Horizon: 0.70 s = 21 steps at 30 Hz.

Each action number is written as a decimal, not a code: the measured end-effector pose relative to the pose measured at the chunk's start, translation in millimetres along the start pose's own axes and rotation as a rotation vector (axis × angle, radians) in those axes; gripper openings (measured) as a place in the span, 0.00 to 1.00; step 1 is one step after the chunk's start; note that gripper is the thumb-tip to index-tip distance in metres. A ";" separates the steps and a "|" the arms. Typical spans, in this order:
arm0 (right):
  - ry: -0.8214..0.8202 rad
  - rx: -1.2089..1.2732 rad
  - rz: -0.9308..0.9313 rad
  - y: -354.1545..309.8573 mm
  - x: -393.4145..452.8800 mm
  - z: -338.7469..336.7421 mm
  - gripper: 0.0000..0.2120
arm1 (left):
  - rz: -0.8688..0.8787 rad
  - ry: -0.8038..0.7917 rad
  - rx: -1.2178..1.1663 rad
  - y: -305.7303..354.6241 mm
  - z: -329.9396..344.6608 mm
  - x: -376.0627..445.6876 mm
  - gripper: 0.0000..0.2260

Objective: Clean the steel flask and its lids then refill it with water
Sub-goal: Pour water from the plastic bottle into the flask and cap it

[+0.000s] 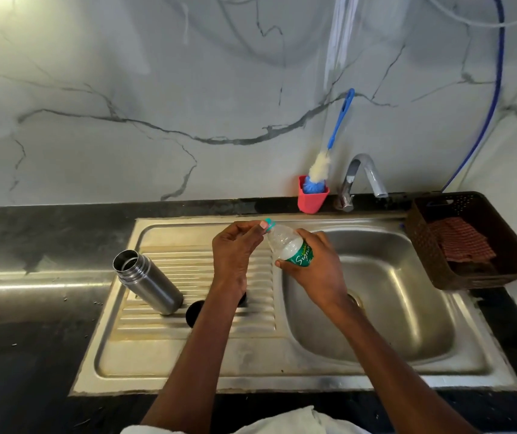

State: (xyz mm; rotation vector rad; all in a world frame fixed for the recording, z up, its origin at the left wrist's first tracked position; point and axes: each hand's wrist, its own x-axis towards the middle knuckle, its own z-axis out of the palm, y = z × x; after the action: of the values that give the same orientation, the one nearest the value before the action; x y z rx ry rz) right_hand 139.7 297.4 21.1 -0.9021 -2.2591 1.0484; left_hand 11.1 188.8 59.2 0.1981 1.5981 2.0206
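Note:
The steel flask point(147, 281) stands uncapped on the ribbed drainboard point(188, 264), left of my arms. A black lid point(195, 313) lies on the drainboard by its base, and a second dark lid point(243, 298) peeks out from under my left wrist. My right hand point(315, 270) grips a clear plastic water bottle point(288, 244) with a green label, tilted with its neck to the left. My left hand point(235, 249) pinches the bottle's teal cap point(269, 224) between thumb and fingers. Both hands hover over the divide between drainboard and basin.
The steel sink basin point(373, 296) lies on the right under a chrome tap point(365, 177). A red holder point(312, 198) with a blue-handled bottle brush point(332, 145) stands at the back. A brown basket point(470, 242) with a cloth sits at the far right. Dark counter surrounds the sink.

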 end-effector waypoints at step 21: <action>-0.272 0.442 0.252 -10.4 15.0 -31.3 0.30 | 0.103 -0.087 0.056 -0.6 -1.3 13.3 0.06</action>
State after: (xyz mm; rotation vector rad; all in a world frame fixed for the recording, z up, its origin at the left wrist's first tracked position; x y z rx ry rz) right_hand 146.5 318.1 49.9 -0.9061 -2.0167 1.7929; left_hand -0.4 194.4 55.5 0.3911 1.6209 2.0162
